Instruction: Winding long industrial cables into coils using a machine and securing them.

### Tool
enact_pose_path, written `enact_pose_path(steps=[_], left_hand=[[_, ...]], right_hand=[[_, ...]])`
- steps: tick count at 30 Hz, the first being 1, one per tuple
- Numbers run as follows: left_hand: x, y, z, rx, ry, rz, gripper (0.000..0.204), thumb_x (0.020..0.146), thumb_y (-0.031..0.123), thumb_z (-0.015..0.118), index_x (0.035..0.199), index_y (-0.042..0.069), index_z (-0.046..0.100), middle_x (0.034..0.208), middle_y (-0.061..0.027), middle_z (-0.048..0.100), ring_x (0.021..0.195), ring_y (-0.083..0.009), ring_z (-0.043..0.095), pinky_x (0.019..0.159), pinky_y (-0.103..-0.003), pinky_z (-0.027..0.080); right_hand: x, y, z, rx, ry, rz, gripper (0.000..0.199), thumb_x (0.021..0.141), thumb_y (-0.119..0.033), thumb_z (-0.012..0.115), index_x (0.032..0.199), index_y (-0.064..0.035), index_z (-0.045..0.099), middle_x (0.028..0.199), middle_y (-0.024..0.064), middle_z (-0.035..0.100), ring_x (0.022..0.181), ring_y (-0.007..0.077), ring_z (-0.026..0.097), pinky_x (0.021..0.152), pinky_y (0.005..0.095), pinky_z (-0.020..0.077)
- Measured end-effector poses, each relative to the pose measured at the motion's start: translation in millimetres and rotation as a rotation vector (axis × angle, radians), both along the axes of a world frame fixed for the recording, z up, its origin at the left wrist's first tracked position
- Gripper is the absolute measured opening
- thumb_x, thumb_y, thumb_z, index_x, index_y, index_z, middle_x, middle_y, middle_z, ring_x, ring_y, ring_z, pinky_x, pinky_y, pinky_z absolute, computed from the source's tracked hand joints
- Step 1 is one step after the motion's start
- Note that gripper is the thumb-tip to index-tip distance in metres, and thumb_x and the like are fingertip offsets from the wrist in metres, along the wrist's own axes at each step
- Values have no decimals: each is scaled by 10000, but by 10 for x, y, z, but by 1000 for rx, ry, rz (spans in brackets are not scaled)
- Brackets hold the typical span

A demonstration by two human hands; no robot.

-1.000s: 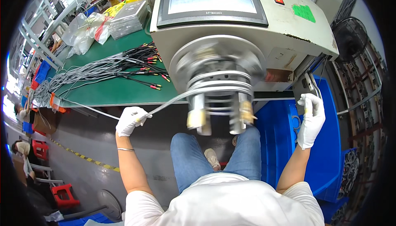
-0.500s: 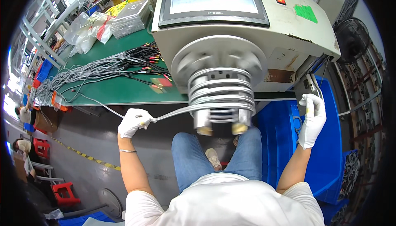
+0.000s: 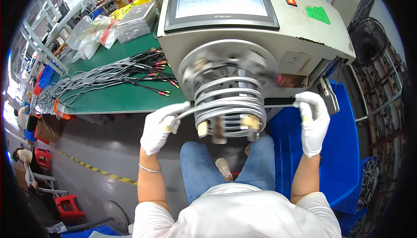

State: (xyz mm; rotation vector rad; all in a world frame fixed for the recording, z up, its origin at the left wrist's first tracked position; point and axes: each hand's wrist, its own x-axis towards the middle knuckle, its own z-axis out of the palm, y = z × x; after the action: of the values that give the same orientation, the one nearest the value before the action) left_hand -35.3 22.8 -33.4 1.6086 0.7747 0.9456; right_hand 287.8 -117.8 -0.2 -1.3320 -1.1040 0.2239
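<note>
A grey cable (image 3: 230, 104) lies in several coils around a metal winding reel (image 3: 226, 84), which is blurred by rotation. Just left of the coils, my white-gloved left hand (image 3: 160, 127) is closed on the cable, with a short stretch running from the fingers to the reel. My right hand (image 3: 315, 125), also gloved, is raised to the right of the reel, apart from it. Its fingers are loosely bent and apart, with nothing visible in them. The reel sticks out from the front of a cream-coloured machine (image 3: 286, 34) with a screen (image 3: 221, 1) on top.
Many grey cables (image 3: 91, 81) with black ends and red and yellow plugs lie on the green table (image 3: 113, 101). Plastic bags (image 3: 89, 38) and clear trays (image 3: 134, 23) stand behind them. Blue bins (image 3: 334, 151) are at my right, below a black fan (image 3: 369, 42).
My left hand has moved right, close to the reel, and the cable trailing behind it no longer shows. More coils are on the reel. My right hand has shifted left and slightly up.
</note>
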Motion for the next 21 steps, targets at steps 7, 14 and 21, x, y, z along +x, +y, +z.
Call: enact_pose_path(steps=[7,14,21], left_hand=[[307,-254,376,266,214,-145,1228,511,361,886,1466,34,188,1044,-156,581,869,-232,605,734,-289,485],[564,-222,193,334,213,-44,1161,685,136,802,1457,-20,-50,1301,-238,486,1163,-301,544,971,-332,430],[905,-593,-332,348,-211,407,638,773,-83,597,1369,-51,370,1227,-175,528,1088,-235,552,883,-294,473]], right_hand=[[-272,260,272,-26,-505,254,790,669,-368,804,1285,9,483,1189,132,532,1124,244,529,1002,356,391],[-313,549,240,67,-610,304,1009,553,-285,846,1407,-90,346,1261,149,420,1146,289,475,989,376,387],[-477,331,199,145,-649,335,813,533,-420,822,1203,-44,556,1039,133,533,973,283,506,867,392,419]])
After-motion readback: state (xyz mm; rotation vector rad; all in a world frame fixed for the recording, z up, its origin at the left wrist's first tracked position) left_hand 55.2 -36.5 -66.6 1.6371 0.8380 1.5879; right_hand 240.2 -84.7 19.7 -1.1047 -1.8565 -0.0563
